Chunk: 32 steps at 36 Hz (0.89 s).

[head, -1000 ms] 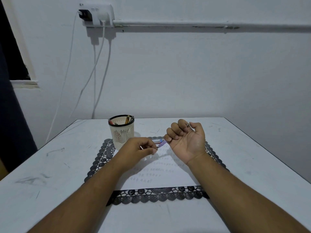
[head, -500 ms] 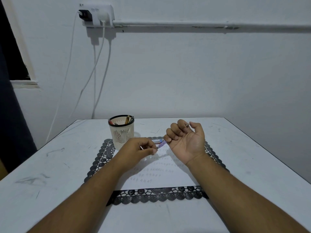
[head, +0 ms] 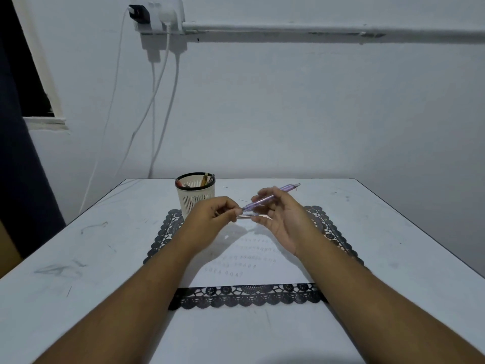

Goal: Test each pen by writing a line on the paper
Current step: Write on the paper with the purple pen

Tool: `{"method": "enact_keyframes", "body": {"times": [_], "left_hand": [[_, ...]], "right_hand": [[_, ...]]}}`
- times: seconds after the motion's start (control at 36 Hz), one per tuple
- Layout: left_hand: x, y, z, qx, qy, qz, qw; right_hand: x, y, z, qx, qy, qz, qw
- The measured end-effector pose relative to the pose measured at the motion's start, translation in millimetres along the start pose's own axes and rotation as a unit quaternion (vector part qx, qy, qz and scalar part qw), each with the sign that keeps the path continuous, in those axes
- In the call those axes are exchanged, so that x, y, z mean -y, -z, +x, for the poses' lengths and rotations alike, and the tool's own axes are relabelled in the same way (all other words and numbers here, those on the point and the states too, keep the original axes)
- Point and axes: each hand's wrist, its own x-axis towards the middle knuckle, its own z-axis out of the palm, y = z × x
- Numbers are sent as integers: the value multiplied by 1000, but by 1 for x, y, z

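While both hands are hovering above the paper (head: 252, 269), the right hand (head: 282, 219) is gripping a translucent purple pen (head: 270, 197) between thumb and curled fingers, its far end slanting up and away past the knuckles. The left hand (head: 210, 216) is pinching a small clear piece, probably the pen's cap (head: 245, 216), right at the pen's near tip.

Several risks are showing. The cap looks slippery and small, so it could be dropping from the left fingertips and rolling off across the desk (head: 78, 271). The two hands are working close together, so a sudden tug might be jabbing the tip into a finger or streaking ink on skin. The pen is sitting well above the sheet, so a careless lowering could be marking over the faint rows of loops already lying below the right wrist.

Just beyond the left hand, a cream mesh pen cup (head: 195, 195) is holding more pens. Under the paper, a black lace mat (head: 249, 298) is spreading beneath both forearms on the scuffed white desk. Far beyond the hands, a pale wall is carrying a power strip (head: 157, 14) with white cables (head: 160, 106) hanging down.
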Motion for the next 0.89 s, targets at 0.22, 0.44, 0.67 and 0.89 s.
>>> {"method": "enact_keyframes", "body": {"times": [0.22, 0.44, 0.67, 0.89], "left_hand": [[6, 41, 1, 76, 63, 66, 993], [41, 86, -27, 24, 146, 209, 967], [50, 80, -35, 13, 141, 236, 961], [65, 82, -34, -2, 153, 250, 956]], "right_hand": [[4, 8, 5, -27, -7, 58, 998], [-7, 21, 9, -50, 19, -123, 991], [-23, -12, 13, 50, -12, -218, 975], [-50, -64, 23, 141, -24, -377, 915]]}}
